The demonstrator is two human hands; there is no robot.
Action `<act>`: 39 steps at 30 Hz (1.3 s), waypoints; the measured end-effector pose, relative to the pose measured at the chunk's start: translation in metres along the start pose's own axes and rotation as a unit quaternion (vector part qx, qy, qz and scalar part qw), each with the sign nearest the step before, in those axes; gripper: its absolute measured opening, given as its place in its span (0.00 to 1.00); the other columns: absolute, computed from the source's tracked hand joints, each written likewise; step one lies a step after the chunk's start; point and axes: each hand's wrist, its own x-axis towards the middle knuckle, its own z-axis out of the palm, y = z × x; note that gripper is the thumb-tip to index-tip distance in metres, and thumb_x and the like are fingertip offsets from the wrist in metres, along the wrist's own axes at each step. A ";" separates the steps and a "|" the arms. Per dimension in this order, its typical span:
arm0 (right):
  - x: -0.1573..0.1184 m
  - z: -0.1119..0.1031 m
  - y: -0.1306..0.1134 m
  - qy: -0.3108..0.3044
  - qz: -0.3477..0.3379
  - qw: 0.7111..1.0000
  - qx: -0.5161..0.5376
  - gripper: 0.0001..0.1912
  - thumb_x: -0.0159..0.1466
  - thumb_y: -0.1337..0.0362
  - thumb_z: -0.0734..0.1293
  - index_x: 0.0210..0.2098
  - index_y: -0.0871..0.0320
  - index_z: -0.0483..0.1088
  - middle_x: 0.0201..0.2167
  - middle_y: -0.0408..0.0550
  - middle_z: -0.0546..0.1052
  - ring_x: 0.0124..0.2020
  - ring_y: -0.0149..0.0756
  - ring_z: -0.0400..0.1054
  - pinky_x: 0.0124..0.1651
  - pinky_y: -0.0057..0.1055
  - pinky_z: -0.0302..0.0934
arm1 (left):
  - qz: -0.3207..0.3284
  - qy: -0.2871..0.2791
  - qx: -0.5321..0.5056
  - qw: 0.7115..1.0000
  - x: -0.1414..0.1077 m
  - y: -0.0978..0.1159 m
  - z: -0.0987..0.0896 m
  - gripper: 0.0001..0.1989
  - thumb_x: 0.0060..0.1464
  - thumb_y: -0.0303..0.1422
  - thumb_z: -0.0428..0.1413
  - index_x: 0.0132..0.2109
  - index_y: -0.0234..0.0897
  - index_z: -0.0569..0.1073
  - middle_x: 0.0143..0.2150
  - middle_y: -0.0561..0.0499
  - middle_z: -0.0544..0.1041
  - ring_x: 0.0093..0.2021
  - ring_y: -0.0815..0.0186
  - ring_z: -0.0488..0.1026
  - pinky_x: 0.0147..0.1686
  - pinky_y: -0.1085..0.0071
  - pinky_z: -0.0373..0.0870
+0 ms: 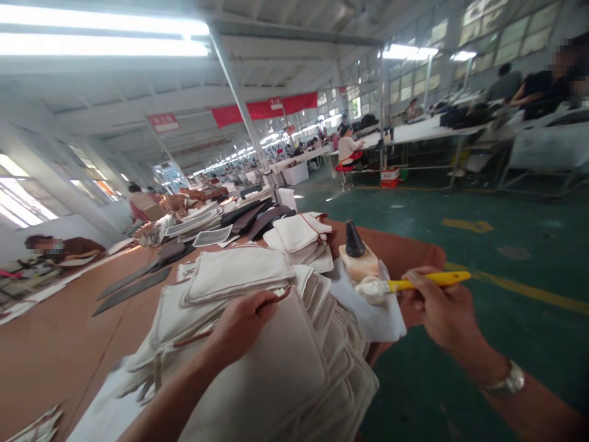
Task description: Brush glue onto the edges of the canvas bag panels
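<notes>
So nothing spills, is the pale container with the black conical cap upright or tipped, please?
Upright: the pale container sits on white paper, black conical cap pointing up.

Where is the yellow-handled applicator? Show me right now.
In the head view, the yellow-handled applicator is gripped in the right hand at the frame's right, its paste-coated tip just below the black-capped bottle, above the white paper sheet.

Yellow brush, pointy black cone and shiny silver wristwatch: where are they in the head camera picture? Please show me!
Yellow-handled brush [432, 281], head view, point on the yellow handle.
Black cone-shaped nozzle [354, 240], head view, point on the cone's middle.
Silver metal wristwatch [510, 380], head view, point on its metal band.
</notes>
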 end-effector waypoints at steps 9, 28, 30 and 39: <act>-0.027 0.094 -0.061 -0.200 -0.020 0.956 0.214 0.13 0.64 0.57 0.71 0.33 0.59 0.68 0.20 0.40 0.65 0.20 0.27 0.58 0.24 0.24 0.54 | 0.027 0.001 -0.070 0.997 -0.026 0.017 0.003 0.13 0.63 0.42 0.53 0.44 0.43 0.80 0.37 0.53 0.81 0.37 0.63 0.75 0.36 0.72 0.68; -0.025 0.091 -0.072 -0.164 -0.092 0.968 0.167 0.12 0.69 0.58 0.68 0.33 0.60 0.70 0.22 0.41 0.66 0.22 0.27 0.59 0.26 0.25 0.54 | 0.260 0.136 0.115 0.949 -0.067 0.034 0.014 0.09 0.67 0.31 0.53 0.44 0.41 0.79 0.33 0.52 0.78 0.31 0.69 0.74 0.31 0.75 0.65; -0.026 0.088 -0.075 -0.222 -0.080 0.956 0.178 0.11 0.69 0.59 0.68 0.34 0.60 0.70 0.22 0.41 0.66 0.22 0.27 0.60 0.25 0.25 0.54 | 0.299 0.169 0.167 0.924 -0.071 0.038 0.012 0.11 0.68 0.31 0.51 0.42 0.40 0.79 0.31 0.53 0.78 0.29 0.69 0.72 0.28 0.74 0.63; -0.035 0.068 -0.099 -0.279 -0.119 0.943 0.134 0.08 0.70 0.63 0.67 0.35 0.59 0.72 0.24 0.41 0.67 0.23 0.24 0.59 0.26 0.21 0.55 | 0.301 0.166 0.220 0.913 -0.078 0.042 0.010 0.16 0.71 0.33 0.46 0.40 0.39 0.77 0.30 0.53 0.77 0.29 0.68 0.72 0.31 0.72 0.64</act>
